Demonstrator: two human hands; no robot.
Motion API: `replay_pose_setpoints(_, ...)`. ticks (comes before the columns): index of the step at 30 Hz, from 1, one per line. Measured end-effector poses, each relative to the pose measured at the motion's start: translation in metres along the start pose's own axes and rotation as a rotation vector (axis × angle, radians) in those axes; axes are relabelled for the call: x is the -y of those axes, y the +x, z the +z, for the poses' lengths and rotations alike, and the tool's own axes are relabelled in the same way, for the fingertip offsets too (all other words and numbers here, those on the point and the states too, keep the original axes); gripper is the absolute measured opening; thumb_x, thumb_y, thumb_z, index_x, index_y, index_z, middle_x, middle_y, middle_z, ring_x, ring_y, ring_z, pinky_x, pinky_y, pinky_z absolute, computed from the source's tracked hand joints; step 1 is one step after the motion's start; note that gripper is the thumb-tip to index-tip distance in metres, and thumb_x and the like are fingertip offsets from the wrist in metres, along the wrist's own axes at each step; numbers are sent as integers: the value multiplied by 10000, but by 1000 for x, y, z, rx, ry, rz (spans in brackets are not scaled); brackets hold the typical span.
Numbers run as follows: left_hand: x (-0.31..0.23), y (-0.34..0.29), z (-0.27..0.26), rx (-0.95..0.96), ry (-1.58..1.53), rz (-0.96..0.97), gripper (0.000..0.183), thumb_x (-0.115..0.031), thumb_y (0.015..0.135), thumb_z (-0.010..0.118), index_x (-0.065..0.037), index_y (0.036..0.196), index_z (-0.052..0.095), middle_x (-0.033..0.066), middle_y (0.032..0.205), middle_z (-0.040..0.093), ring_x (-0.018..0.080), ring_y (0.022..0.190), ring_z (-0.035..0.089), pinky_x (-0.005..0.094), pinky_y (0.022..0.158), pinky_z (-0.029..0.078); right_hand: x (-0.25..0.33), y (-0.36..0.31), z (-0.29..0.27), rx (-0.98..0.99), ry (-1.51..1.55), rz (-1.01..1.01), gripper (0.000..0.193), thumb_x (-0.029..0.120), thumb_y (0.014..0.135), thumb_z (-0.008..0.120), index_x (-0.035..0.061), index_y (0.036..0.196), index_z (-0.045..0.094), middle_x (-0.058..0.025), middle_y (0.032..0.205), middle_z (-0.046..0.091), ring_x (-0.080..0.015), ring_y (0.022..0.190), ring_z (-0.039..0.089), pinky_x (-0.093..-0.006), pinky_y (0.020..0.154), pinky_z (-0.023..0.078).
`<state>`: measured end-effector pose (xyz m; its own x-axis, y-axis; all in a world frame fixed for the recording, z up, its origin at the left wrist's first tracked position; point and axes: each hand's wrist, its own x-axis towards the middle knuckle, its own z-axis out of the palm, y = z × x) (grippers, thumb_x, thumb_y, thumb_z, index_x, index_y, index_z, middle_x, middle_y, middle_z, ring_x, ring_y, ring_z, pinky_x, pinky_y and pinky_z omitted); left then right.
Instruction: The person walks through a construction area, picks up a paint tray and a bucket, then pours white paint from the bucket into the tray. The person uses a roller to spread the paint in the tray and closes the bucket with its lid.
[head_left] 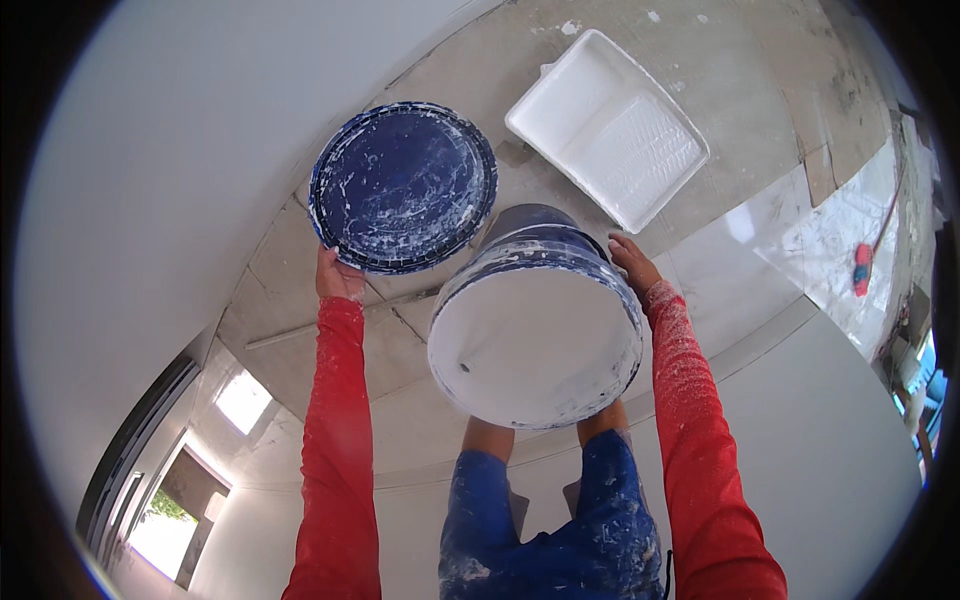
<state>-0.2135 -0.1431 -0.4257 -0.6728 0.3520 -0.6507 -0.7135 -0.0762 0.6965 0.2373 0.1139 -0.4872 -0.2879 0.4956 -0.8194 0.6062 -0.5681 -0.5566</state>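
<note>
My left hand [340,275] grips the lower edge of a round blue lid [400,185] smeared with white paint, held up to the left of the bucket. A large blue paint bucket [535,222] stands in front of my legs, its mouth leaning toward me. White paint [540,340] fills the inside, with a small dark spot at the left. My right hand [635,266] presses against the bucket's right outer side below the rim, fingers bent along it. The underside of that hand is hidden. White specks cover both red sleeves.
Beyond the bucket, a white-coated paint tray [600,125] with a ribbed slope lies on the stained floor [740,110]. A pale wall [190,130] rises at the left. Farther right lies a red-and-blue tool head [862,268] on a long pole. A thin strip [340,320] lies near my left forearm.
</note>
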Motion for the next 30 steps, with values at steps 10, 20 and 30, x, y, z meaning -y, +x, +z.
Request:
replay_pose_setpoints(10, -28, -107, -45, -287, 1138, 519, 364, -187, 980, 561, 8, 1288, 569, 157, 1123, 654, 277, 1003, 626, 383, 869, 502, 63, -86, 25, 138, -66, 120, 256, 291, 944, 630, 37, 968, 606, -60, 845, 644, -128, 750, 631, -290, 667, 513)
replay_pose_setpoints(20, 73, -253, 51, 508, 2188, 703, 421, -158, 953, 516, -116, 1372, 534, 170, 1154, 675, 374, 1167, 570, 502, 1099, 311, 160, -267, 29, -49, 89, -99, 137, 163, 953, 640, 33, 960, 598, 18, 749, 557, -65, 607, 507, -236, 578, 462)
replay_pose_setpoints(30, 103, -267, 136, 610, 1566, -306, 651, -443, 1008, 440, -19, 1491, 332, 218, 1214, 651, 344, 1230, 563, 486, 1155, 230, 181, -311, 32, 82, 62, -32, 163, 162, 948, 640, 19, 1022, 617, 10, 773, 580, -65, 655, 534, -230, 613, 461)
